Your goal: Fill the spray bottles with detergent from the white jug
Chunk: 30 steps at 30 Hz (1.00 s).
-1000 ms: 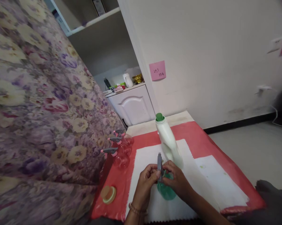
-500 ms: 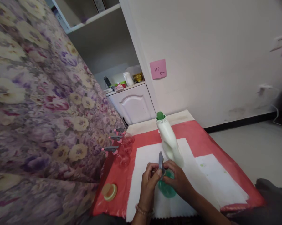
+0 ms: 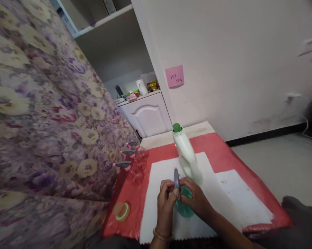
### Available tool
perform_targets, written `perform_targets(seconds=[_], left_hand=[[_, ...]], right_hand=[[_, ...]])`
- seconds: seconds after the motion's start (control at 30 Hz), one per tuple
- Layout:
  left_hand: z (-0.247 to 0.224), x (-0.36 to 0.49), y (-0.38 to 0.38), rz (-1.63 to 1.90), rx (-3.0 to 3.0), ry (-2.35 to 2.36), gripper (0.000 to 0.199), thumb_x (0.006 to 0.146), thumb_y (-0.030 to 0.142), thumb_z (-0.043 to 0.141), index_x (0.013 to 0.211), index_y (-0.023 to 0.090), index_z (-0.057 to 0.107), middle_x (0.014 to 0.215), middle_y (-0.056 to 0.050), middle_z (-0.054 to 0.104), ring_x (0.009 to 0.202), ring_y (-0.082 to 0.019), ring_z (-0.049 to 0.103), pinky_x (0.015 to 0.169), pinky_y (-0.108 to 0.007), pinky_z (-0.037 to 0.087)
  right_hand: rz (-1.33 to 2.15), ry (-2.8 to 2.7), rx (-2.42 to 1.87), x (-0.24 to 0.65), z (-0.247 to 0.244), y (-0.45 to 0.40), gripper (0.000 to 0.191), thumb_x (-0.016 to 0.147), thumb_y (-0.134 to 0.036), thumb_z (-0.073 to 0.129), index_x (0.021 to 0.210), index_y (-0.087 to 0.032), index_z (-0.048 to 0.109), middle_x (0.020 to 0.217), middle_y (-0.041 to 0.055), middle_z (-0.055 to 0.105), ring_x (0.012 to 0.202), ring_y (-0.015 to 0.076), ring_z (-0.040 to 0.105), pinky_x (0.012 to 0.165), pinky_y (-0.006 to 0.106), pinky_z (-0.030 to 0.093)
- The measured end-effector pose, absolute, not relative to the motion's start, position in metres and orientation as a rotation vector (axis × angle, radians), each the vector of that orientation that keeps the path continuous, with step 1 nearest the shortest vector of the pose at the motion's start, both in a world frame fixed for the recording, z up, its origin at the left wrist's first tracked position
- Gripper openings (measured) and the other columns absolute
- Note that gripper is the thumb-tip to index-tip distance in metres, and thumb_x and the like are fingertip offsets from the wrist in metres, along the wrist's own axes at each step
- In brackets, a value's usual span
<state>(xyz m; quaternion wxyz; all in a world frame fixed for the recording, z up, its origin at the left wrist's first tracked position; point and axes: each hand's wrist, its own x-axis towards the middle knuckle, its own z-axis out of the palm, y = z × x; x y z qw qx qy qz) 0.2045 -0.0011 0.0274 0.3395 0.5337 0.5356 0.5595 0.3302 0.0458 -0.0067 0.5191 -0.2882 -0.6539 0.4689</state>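
Observation:
A round, clear spray bottle (image 3: 185, 208) with green liquid stands on the white cloth in front of me. Its grey trigger spray head (image 3: 176, 178) points away from me. My left hand (image 3: 167, 199) is closed on the spray head from the left, thumb against its back. From the right, the fingers of my right hand (image 3: 193, 195) pinch around the bottle's neck, which they mostly hide. Just behind stands a tall white detergent jug (image 3: 187, 152), uncapped, with a green spout (image 3: 177, 127) in its mouth.
Several clear spray bottles with pink collars (image 3: 136, 174) stand on the left of the red-covered table (image 3: 197, 142). A yellowish-green cap (image 3: 123, 211) lies at the front left. A second white cloth (image 3: 245, 197) with green spots lies right. A floral curtain (image 3: 54, 114) borders the left side.
The spray head and my left hand have shifted very slightly to the left. My right hand keeps its place at the bottle's neck, and the other things stay put.

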Motion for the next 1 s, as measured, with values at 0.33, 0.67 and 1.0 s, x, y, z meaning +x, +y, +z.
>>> perform_targets(seconds=[0.33, 0.67, 1.0], left_hand=[[0.028, 0.207, -0.004, 1.485, 1.370, 1.429, 0.021, 0.084, 0.040, 0.060, 0.090, 0.020, 0.060, 0.090, -0.003, 0.051, 0.086, -0.019, 0.049, 0.076, -0.028, 0.042], [0.040, 0.191, 0.002, 1.230, 1.527, 1.353, 0.022, 0.089, 0.038, 0.054, 0.099, 0.021, 0.064, 0.091, -0.002, 0.051, 0.088, -0.019, 0.049, 0.080, -0.028, 0.039], [0.039, 0.189, 0.010, 1.213, 1.488, 1.349, 0.027, 0.083, 0.045, 0.061, 0.079, 0.018, 0.062, 0.079, 0.000, 0.049, 0.077, -0.017, 0.047, 0.071, -0.025, 0.038]], right_hand=[[1.091, -1.575, -0.659, 0.326, -0.016, 0.046, 0.021, 0.075, -0.019, 0.062, 0.096, -0.022, 0.062, 0.098, 0.0046, 0.062, 0.095, 0.0225, 0.058, 0.087, 0.035, 0.046], [1.168, -1.648, -0.662, 0.333, -0.008, 0.049, 0.012, 0.079, -0.027, 0.061, 0.090, -0.021, 0.065, 0.094, 0.0041, 0.063, 0.094, 0.0235, 0.058, 0.087, 0.036, 0.044], [1.057, -1.551, -0.761, 0.324, -0.014, 0.047, 0.013, 0.071, -0.019, 0.064, 0.081, -0.022, 0.056, 0.086, 0.0009, 0.059, 0.085, 0.0211, 0.057, 0.080, 0.033, 0.045]])
